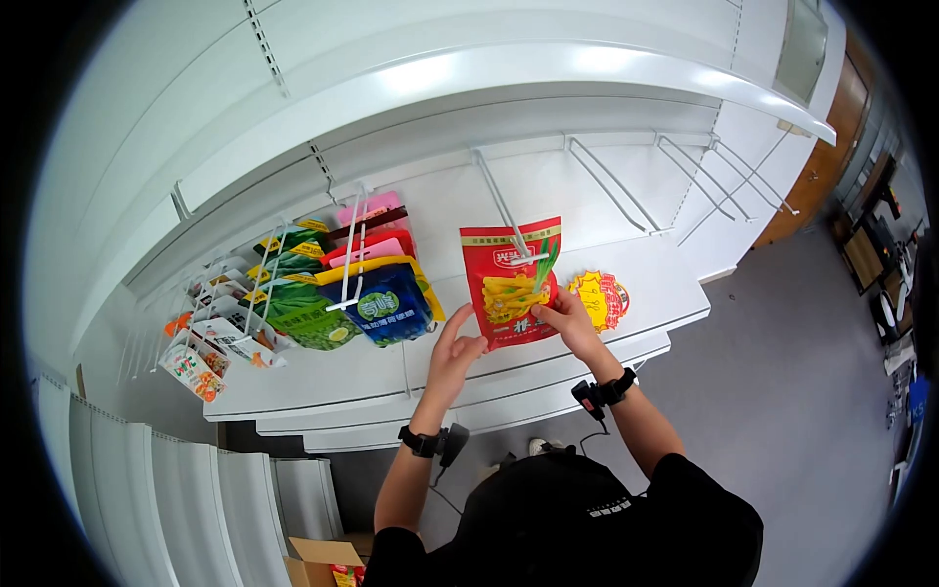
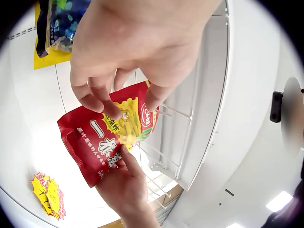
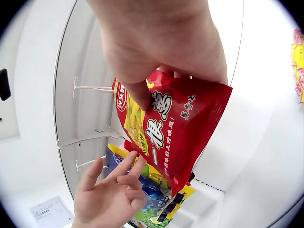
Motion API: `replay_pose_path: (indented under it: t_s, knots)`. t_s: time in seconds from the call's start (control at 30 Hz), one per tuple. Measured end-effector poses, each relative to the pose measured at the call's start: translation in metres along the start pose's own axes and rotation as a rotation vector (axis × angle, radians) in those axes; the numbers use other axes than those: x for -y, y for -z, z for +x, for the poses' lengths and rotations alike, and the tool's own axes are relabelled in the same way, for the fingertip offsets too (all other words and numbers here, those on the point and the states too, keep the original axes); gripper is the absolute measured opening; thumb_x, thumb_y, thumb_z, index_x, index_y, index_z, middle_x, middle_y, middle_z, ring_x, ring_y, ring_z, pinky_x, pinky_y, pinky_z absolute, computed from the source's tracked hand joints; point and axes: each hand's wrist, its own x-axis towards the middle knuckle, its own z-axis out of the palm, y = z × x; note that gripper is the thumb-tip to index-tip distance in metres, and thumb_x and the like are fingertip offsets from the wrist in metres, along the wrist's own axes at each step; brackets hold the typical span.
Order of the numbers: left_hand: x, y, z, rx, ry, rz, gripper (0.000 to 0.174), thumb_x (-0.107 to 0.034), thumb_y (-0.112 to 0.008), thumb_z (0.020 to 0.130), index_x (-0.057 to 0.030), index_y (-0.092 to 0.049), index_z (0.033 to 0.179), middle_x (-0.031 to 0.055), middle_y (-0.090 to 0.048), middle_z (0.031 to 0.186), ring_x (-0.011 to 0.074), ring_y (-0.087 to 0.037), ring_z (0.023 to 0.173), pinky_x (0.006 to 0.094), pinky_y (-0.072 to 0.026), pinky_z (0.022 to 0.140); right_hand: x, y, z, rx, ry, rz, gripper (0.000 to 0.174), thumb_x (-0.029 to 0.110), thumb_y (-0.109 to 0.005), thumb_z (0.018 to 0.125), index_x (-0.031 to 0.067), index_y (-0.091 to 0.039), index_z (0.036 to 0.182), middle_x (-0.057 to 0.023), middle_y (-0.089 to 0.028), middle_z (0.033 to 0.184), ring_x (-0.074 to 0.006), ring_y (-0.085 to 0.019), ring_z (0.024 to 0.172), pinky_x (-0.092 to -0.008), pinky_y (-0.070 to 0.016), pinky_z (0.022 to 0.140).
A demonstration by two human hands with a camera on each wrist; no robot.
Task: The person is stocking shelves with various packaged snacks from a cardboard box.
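Note:
A red snack bag point(image 1: 496, 305) with a yellow picture and white lettering is upright at a white display hook point(image 1: 496, 201), whose front end overlaps the bag's top. My right hand point(image 1: 579, 335) pinches the bag's lower right side, thumb on the printed front and fingers behind. To the left, my left hand point(image 1: 452, 364) hovers by the bag's lower left edge with fingers loosely spread, holding nothing. From the right wrist view, the left fingertips point(image 3: 127, 161) are close to the bag's edge.
Blue candy bags point(image 1: 386, 298), green bags point(image 1: 308, 311) and white packets point(image 1: 196, 367) hang on hooks at left. Yellow-and-red price tags point(image 1: 599, 298) lie on the white shelf point(image 1: 646, 318). Bare hooks point(image 1: 614, 186) project at right. An open carton point(image 1: 318, 553) stands below at left.

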Motion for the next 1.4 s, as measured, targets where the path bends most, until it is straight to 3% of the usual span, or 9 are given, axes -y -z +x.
replay_pose_path:
  t_s: [0.3,0.4,0.5,0.77,1.4]
  knots:
    - [-0.011,0.000,0.000,-0.097,0.000,0.048,0.054,-0.007,-0.052,0.089,-0.0023,-0.035,0.140,0.0098,-0.046,0.135,0.0140,-0.058,0.086,0.0271,-0.0462,0.078,-0.010,0.014,0.051,0.029,0.019,0.023,0.036,0.008,-0.061,0.088,-0.0005,-0.049,0.120,-0.0077,-0.062,0.106,-0.0142,-0.061,0.094,-0.0294,-0.0520,0.082]
    - [-0.002,0.000,0.000,-0.156,-0.029,0.013,0.055,-0.004,-0.055,0.087,-0.0019,-0.036,0.139,0.0098,-0.051,0.126,0.0138,-0.057,0.085,0.0262,-0.0451,0.079,-0.011,0.018,0.071,0.042,0.042,0.024,0.035,0.007,-0.061,0.087,-0.0010,-0.050,0.119,-0.0077,-0.062,0.105,-0.0146,-0.061,0.094,-0.0298,-0.0520,0.082]
    - [-0.001,-0.003,-0.001,-0.170,-0.023,0.008,0.052,-0.004,-0.054,0.087,-0.0009,-0.038,0.137,0.0096,-0.044,0.137,0.0142,-0.057,0.085,0.0266,-0.0454,0.079,-0.017,0.025,0.091,0.058,0.052,0.030,0.034,0.006,-0.061,0.087,-0.0016,-0.050,0.118,-0.0077,-0.062,0.105,-0.0149,-0.061,0.094,-0.0302,-0.0522,0.082]
    - [0.003,-0.011,-0.003,-0.249,-0.030,0.009,0.048,-0.004,-0.053,0.088,0.0001,-0.041,0.134,0.0094,-0.046,0.135,0.0138,-0.057,0.085,0.0272,-0.0466,0.079,-0.026,0.034,0.141,0.069,0.032,0.045,0.033,0.005,-0.061,0.086,-0.0019,-0.051,0.116,-0.0088,-0.062,0.104,-0.0154,-0.062,0.091,-0.0312,-0.0533,0.081]
    - [0.008,-0.016,-0.012,-0.358,-0.023,0.058,0.048,-0.011,-0.051,0.090,-0.0021,-0.039,0.136,0.0091,-0.047,0.134,0.0127,-0.055,0.084,0.0261,-0.0447,0.078,-0.036,0.041,0.196,0.095,0.013,0.103,0.031,0.004,-0.061,0.084,-0.0013,-0.054,0.114,-0.0082,-0.064,0.104,-0.0140,-0.061,0.093,-0.0286,-0.0481,0.085]
